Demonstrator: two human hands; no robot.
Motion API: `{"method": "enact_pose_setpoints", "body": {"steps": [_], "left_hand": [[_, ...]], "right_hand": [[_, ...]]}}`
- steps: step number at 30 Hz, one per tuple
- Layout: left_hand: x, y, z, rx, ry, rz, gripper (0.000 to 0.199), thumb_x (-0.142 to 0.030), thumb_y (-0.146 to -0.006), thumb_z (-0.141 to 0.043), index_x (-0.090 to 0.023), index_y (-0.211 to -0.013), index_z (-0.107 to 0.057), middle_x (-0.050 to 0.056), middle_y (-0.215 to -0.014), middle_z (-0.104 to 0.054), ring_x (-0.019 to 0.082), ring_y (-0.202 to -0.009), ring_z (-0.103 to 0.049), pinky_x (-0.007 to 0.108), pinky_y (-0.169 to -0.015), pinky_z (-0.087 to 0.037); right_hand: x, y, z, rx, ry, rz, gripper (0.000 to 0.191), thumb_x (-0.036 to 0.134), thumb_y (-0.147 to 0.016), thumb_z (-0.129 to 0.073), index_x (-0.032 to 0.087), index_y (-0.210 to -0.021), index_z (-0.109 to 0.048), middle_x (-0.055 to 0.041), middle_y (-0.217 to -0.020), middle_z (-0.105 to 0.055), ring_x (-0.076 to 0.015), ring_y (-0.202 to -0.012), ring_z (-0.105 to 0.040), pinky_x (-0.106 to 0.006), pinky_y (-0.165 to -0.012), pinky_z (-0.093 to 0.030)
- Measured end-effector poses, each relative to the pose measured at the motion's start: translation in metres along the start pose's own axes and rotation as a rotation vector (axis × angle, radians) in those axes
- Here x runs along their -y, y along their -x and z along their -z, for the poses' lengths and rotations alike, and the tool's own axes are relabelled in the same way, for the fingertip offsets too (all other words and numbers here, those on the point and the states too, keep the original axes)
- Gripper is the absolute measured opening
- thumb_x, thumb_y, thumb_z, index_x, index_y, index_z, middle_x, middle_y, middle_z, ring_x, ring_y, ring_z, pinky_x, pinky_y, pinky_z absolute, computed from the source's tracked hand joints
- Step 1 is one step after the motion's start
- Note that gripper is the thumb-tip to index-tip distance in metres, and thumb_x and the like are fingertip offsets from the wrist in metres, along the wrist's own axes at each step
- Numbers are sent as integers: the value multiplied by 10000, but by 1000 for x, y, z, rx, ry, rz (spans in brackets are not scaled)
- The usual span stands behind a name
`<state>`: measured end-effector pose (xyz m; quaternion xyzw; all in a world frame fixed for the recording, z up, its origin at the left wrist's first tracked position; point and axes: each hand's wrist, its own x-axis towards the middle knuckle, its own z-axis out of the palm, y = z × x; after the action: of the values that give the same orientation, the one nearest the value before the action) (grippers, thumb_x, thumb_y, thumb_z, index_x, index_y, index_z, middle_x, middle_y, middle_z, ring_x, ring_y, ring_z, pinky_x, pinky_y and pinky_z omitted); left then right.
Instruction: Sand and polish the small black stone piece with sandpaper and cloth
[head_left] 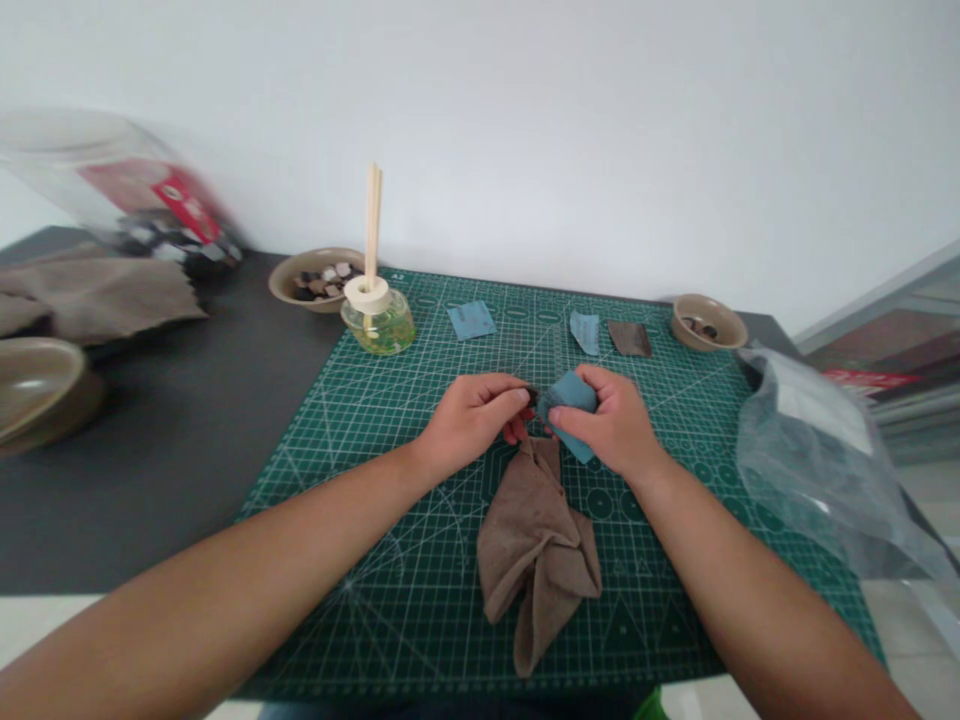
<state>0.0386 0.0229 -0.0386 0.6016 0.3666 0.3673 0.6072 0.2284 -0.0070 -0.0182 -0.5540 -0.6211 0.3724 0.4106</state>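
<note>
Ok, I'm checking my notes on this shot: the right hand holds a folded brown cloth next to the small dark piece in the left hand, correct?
Not quite: in the head view, the right hand holds folded blue sandpaper, not cloth. The brown cloth lies on the cutting mat. The left hand does hold the small dark piece.

Head view faces forward, down onto left hand (472, 420), right hand (604, 425).

A folded sheet of blue sandpaper (568, 400) is gripped in the right hand (607, 420). A small dark piece (532, 396), held by the left hand (472, 420), sits at its edge.
</note>
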Motion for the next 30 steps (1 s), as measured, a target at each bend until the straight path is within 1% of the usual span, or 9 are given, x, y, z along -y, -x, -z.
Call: {"method": "enact_pose_setpoints", "body": {"steps": [3, 7, 9, 14, 18, 20, 23, 26, 30], "left_hand": [[-1, 1, -1, 21, 17, 19, 168, -226, -814, -649, -98, -873, -741, 7, -587, -668, 104, -487, -614, 195, -478, -514], [1, 2, -1, 27, 61, 32, 312, -232, -790, -679, -94, -1067, -720, -3, -641, -680, 111, -496, -628, 216, -473, -538], [2, 2, -1, 28, 76, 34, 365, -234, -780, -689, -97, -1118, -700, -1, -670, -688, 114, -502, -637, 224, -475, -548], [3, 2, -2, 39, 71, 34, 306, -220, -759, -684, -107, -1043, -703, -12, -652, -677, 109, -487, -631, 218, -474, -544], [1, 3, -3, 27, 37, 37, 262, -203, -754, -658, -123, -996, -718, -15, -651, -679, 106, -477, -624, 211, -462, -533], [0, 3, -3, 11, 17, 40, 265, -197, -754, -642, -126, -996, -722, -15, -649, -678, 104, -470, -616, 206, -452, -521], [-1, 1, -3, -30, -9, 48, 289, -208, -768, -624, -118, -1028, -711, -10, -654, -680, 99, -462, -603, 197, -437, -497], [0, -1, -1, -69, -42, 48, 302, -228, -788, -609, -110, -1051, -701, -2, -668, -684, 93, -455, -593, 185, -418, -464], [3, -3, -1, -72, -120, 36, 305, -209, -800, -593, -112, -1067, -702, -4, -673, -686, 98, -463, -606, 191, -429, -464]], "right_hand": [[2, 1, -2, -24, 112, 90, 194, 251, -682, -719, 222, -629, -535, 58, -566, -532, -118, -553, -448, -270, -544, -328], [-1, 2, -5, -38, 176, 129, 159, 253, -715, -719, 229, -728, -563, 47, -645, -588, -132, -604, -494, -276, -590, -355], [-3, 2, -5, -54, 202, 134, 162, 265, -726, -730, 232, -779, -580, 42, -671, -604, -139, -618, -504, -277, -600, -362], [-6, 2, -6, -45, 259, 172, 162, 291, -757, -748, 234, -839, -620, 31, -710, -632, -145, -637, -522, -276, -612, -372], [-6, 1, -5, -41, 294, 168, 145, 319, -773, -747, 234, -811, -635, 20, -715, -647, -159, -664, -547, -279, -623, -377], [-4, 1, -5, -56, 296, 152, 147, 334, -782, -739, 229, -778, -636, 22, -682, -632, -156, -645, -537, -279, -613, -371], [-4, 2, -4, -115, 252, 115, 180, 357, -794, -723, 221, -721, -630, 26, -628, -599, -147, -603, -508, -280, -590, -359], [-9, 0, -2, -184, 177, 71, 206, 377, -815, -691, 220, -699, -625, 20, -615, -589, -155, -594, -514, -285, -577, -375], [-17, -17, 4, -276, 191, 30, 239, 365, -868, -594, 221, -677, -598, 14, -616, -581, -169, -608, -526, -289, -573, -395]]}}
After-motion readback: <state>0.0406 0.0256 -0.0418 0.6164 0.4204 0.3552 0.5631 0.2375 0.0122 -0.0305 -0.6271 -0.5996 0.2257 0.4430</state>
